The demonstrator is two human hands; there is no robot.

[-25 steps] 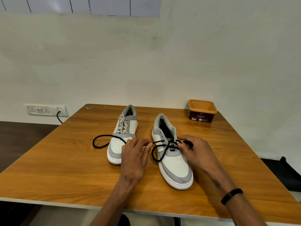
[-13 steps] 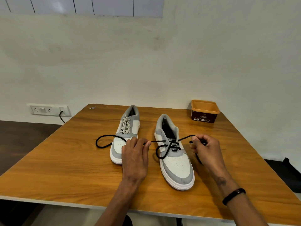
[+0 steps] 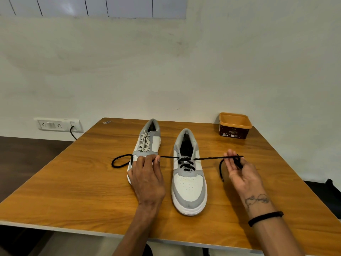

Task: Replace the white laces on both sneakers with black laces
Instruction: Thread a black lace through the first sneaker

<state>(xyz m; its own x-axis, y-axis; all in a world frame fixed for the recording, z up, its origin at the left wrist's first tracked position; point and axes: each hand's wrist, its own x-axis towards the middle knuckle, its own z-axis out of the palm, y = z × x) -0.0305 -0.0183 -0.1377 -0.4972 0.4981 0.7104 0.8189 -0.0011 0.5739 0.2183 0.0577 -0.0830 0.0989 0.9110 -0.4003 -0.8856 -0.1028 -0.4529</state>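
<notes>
Two grey-and-white sneakers stand side by side on the wooden table (image 3: 73, 191), toes toward me. The left sneaker (image 3: 147, 143) still carries white laces (image 3: 144, 140). The right sneaker (image 3: 188, 183) has a black lace (image 3: 186, 164) threaded through its lower eyelets, and both ends are pulled taut sideways. My left hand (image 3: 147, 180) pinches the left end, whose tail loops on the table left of the left sneaker. My right hand (image 3: 239, 170), palm up, holds the right end, whose tail hangs down from the hand.
An orange-rimmed brown tub (image 3: 234, 125) sits at the table's far right corner. A wall socket strip (image 3: 58, 124) with a plugged cable is on the wall to the left. A small scrap (image 3: 106, 122) lies at the far left corner.
My right hand has moved out to the right and turned palm up, drawing the black lace tight across the right sneaker. My left hand has stayed near the left sneaker's toe.
</notes>
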